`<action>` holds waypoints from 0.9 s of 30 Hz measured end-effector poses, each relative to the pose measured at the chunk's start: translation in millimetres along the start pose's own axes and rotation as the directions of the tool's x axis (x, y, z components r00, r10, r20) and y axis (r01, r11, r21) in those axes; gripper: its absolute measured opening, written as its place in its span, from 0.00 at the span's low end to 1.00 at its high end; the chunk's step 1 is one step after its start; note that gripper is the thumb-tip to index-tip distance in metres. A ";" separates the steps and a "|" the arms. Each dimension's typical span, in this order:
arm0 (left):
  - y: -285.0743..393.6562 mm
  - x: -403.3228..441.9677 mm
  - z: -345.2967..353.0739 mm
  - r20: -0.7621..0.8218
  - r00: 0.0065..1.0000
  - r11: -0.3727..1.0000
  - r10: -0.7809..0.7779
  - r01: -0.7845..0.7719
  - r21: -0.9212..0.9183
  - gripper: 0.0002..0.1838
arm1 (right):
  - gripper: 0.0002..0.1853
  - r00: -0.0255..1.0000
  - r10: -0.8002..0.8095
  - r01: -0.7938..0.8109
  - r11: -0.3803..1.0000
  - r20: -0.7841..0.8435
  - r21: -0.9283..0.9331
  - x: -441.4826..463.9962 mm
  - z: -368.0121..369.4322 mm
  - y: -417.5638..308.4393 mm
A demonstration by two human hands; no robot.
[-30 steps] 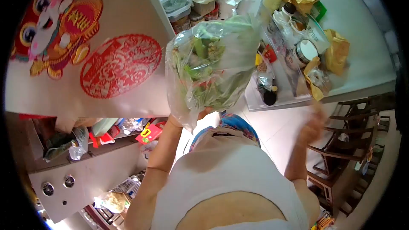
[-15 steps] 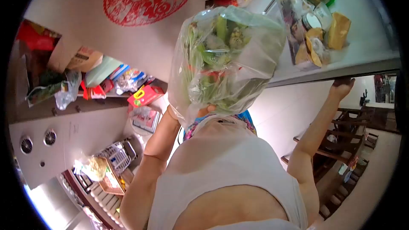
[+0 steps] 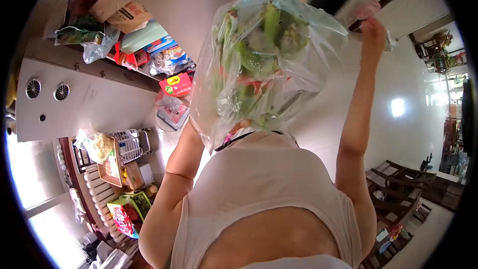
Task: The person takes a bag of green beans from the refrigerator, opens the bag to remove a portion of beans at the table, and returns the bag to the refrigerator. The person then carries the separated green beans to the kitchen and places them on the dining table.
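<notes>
My left hand [image 3: 242, 125] is closed on the lower part of a clear plastic bag [image 3: 318, 77] and holds it up before my chest. Through the plastic I see green stalky vegetables [image 3: 271, 25] and a red band or strip. Most of that hand is hidden behind the bag. My right arm stretches out to the upper right. At its end my right hand [image 3: 373, 35] is at the edge of a glossy pale door [image 3: 398, 2], its fingers blurred and partly hidden. A pinkish smear like its reflection shows on the door.
A cabinet [image 3: 89, 87] on the left holds packets, a cardboard box [image 3: 124, 12] and bags. A red box [image 3: 177, 84] stands below it. Further down are a wire basket [image 3: 130, 147] and a wicker basket [image 3: 109, 169]. Wooden furniture [image 3: 398, 189] stands at the lower right.
The door on the right has swung toward closed, hiding its item-filled shelf. My right hand has moved with it, up and inward in view. The bag stays in my left hand; the view has turned.
</notes>
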State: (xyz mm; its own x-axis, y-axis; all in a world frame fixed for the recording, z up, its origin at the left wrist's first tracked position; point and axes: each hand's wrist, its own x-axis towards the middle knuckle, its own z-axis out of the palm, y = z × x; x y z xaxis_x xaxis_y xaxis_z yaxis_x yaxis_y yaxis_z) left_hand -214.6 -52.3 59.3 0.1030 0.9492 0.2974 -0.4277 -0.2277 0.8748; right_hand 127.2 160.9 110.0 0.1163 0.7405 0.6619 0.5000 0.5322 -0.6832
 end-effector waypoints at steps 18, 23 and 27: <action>-93.7 50.8 195.3 0.377 0.913 0.752 -0.158 0.359 -0.554 0.33 | 0.56 0.715 0.239 -0.670 0.500 0.657 0.548 -124.1 -266.2 -53.4; -126.2 81.3 268.1 0.530 0.828 0.535 -0.182 0.536 -0.653 0.32 | 0.48 0.789 0.216 -0.554 0.656 0.576 0.513 -117.6 -315.1 -72.9; -153.2 102.5 329.8 0.672 0.718 0.198 -0.179 0.696 -0.690 0.32 | 0.38 0.853 0.240 -0.519 0.488 0.464 0.702 -83.1 -310.9 -84.4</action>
State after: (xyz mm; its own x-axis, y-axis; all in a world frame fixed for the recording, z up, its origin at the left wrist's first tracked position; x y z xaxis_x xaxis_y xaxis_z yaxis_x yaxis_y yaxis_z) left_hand 157.7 8.2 81.9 0.7545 0.5763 0.3140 -0.6329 0.7655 0.1160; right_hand 342.1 -73.2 208.5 -0.1795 0.9495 0.2574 -0.4183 0.1632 -0.8935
